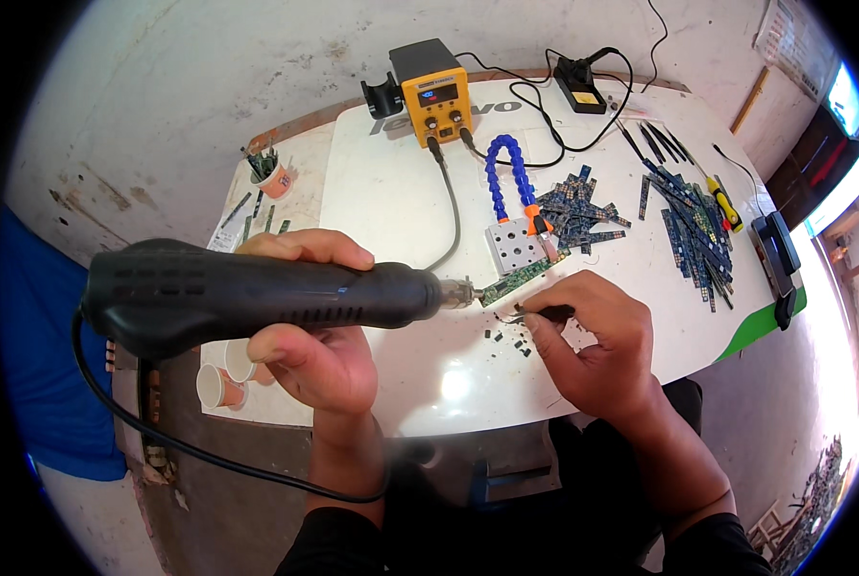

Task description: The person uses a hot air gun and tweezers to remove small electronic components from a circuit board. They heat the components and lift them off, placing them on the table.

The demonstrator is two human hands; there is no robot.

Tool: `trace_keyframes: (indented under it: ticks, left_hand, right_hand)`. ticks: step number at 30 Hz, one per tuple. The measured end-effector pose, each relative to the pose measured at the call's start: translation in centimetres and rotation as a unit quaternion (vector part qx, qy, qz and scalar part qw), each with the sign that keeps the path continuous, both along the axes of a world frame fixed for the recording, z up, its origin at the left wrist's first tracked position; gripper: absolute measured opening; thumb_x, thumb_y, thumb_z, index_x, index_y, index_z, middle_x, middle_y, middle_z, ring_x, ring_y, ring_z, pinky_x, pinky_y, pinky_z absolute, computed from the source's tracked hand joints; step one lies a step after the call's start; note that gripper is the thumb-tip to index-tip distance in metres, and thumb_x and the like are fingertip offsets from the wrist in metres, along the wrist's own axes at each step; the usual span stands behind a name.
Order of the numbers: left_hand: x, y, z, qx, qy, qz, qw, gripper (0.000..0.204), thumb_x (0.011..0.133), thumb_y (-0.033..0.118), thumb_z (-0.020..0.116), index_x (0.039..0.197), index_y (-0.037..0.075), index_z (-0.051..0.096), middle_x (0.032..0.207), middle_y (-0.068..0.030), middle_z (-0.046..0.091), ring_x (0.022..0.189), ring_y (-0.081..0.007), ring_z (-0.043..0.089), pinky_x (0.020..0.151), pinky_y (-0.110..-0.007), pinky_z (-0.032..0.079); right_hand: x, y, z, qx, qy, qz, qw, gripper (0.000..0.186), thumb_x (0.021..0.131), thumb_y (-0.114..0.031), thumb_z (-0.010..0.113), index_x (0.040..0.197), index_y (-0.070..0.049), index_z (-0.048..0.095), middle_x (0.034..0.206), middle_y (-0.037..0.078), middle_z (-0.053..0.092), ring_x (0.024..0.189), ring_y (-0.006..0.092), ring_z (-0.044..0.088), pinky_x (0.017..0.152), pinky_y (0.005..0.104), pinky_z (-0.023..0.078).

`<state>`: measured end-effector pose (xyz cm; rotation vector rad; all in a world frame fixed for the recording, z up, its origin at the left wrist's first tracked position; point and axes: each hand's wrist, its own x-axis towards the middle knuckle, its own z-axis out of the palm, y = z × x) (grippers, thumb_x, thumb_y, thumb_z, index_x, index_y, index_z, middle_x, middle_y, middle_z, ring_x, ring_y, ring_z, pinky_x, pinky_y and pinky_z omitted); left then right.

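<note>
My left hand point(314, 360) is wrapped round a black hot-air gun point(209, 293), its metal nozzle pointing right at one end of a narrow green circuit board point(522, 281). The board is clipped at a silver metal block point(511, 250) with blue flexible arms point(503, 154). Just below the board my right hand point(597, 346) pinches a thin dark tool point(523, 309), seemingly tweezers, near several small black components point(506, 341) lying on the white table point(420, 374).
A yellow soldering station point(429, 96) and an iron stand point(578, 86) stand behind. Piles of circuit strips point(573, 216), a yellow-handled screwdriver point(722, 202) and a dark device point(775, 259) lie right. Paper cups point(218, 387) and a cup of tools point(271, 178) stand left.
</note>
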<state>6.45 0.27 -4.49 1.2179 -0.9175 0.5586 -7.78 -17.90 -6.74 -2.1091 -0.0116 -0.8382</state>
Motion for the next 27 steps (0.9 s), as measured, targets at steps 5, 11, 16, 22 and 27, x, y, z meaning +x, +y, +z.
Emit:
trace_keyframes:
  ticks: [5, 11, 16, 22, 27]
  left_hand:
    - [0.4, 0.3, -0.2, 0.006, 0.001, 0.04, 0.999, 0.071, 0.103, 0.066, 0.034, 0.117, -0.003, 0.042, 0.101, -0.0152, 0.058, 0.082, -0.0196, 0.062, 0.075, -0.028, 0.045]
    - [0.1, -0.1, -0.2, -0.007, 0.019, 0.021, 1.0, 0.072, 0.101, 0.067, 0.037, 0.119, -0.003, 0.042, 0.103, -0.0132, 0.056, 0.084, -0.0201, 0.063, 0.075, -0.028, 0.046]
    - [0.0, -0.1, -0.2, -0.019, 0.022, 0.012, 1.0, 0.073, 0.101, 0.067, 0.038, 0.12, -0.003, 0.043, 0.106, -0.0111, 0.054, 0.084, -0.0206, 0.062, 0.076, -0.029, 0.046]
    - [0.1, 0.0, -0.1, -0.012, -0.003, -0.005, 1.0, 0.07, 0.104, 0.064, 0.035, 0.119, -0.003, 0.045, 0.108, -0.0102, 0.051, 0.084, -0.0217, 0.06, 0.077, -0.031, 0.045]
    - [0.1, 0.2, 0.0, 0.003, -0.013, 0.002, 1.0, 0.069, 0.104, 0.063, 0.034, 0.119, -0.004, 0.044, 0.108, -0.0102, 0.05, 0.083, -0.0215, 0.06, 0.076, -0.03, 0.045]
  right_hand:
    - [0.2, 0.2, 0.1, 0.02, -0.046, -0.029, 0.998, 0.014, 0.079, 0.007, 0.074, 0.09, 0.001, 0.071, 0.086, 0.013, 0.07, 0.076, 0.0247, 0.069, 0.07, 0.0312, 0.055]
    - [0.6, 0.6, -0.7, 0.026, -0.058, -0.034, 0.997, 0.013, 0.08, 0.008, 0.072, 0.091, 0.001, 0.071, 0.09, 0.014, 0.072, 0.08, 0.0264, 0.071, 0.073, 0.0316, 0.056]
    - [0.8, 0.9, -0.8, 0.026, -0.048, -0.035, 0.998, 0.014, 0.08, 0.008, 0.072, 0.092, 0.001, 0.072, 0.09, 0.014, 0.072, 0.081, 0.0269, 0.071, 0.074, 0.0319, 0.056]
    - [0.8, 1.0, -0.7, 0.026, -0.039, -0.04, 0.998, 0.013, 0.081, 0.008, 0.072, 0.092, 0.002, 0.072, 0.089, 0.014, 0.072, 0.082, 0.0268, 0.071, 0.075, 0.0321, 0.057]
    - [0.8, 1.1, -0.6, 0.022, -0.036, -0.043, 0.998, 0.011, 0.081, 0.007, 0.072, 0.091, 0.001, 0.072, 0.09, 0.014, 0.073, 0.083, 0.0265, 0.071, 0.075, 0.0322, 0.057]
